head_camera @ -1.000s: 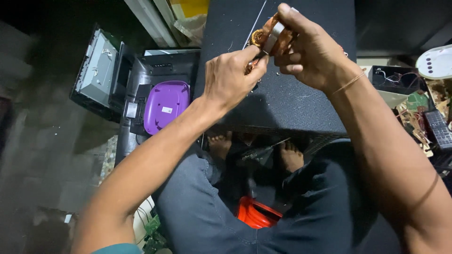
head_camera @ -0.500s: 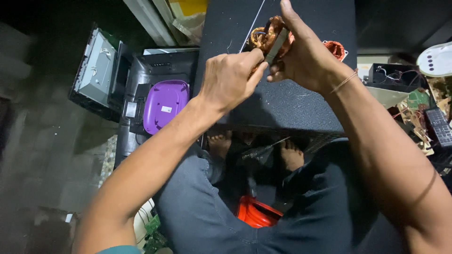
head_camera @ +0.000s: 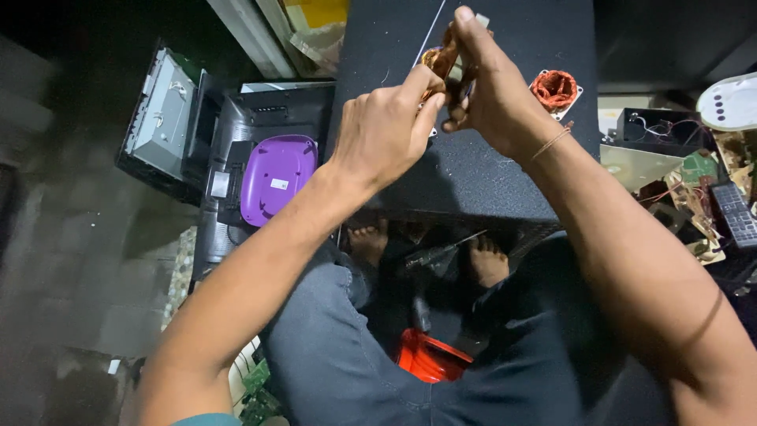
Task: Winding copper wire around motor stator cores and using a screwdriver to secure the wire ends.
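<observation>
Working above the far edge of the black surface (head_camera: 473, 170), both hands, left (head_camera: 386, 134) and right (head_camera: 489, 95), hold a copper coil (head_camera: 443, 61) in a closed grip; a second coil (head_camera: 554, 88) lies nearby, bare surface beneath.

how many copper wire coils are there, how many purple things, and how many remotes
copper wire coils: 2, one held between the left hand and right hand as the held coil, one loose coil lying on the black surface
purple lid-shaped things: 1, the purple cover
remotes: 1, the dark remote
total: 4
</observation>
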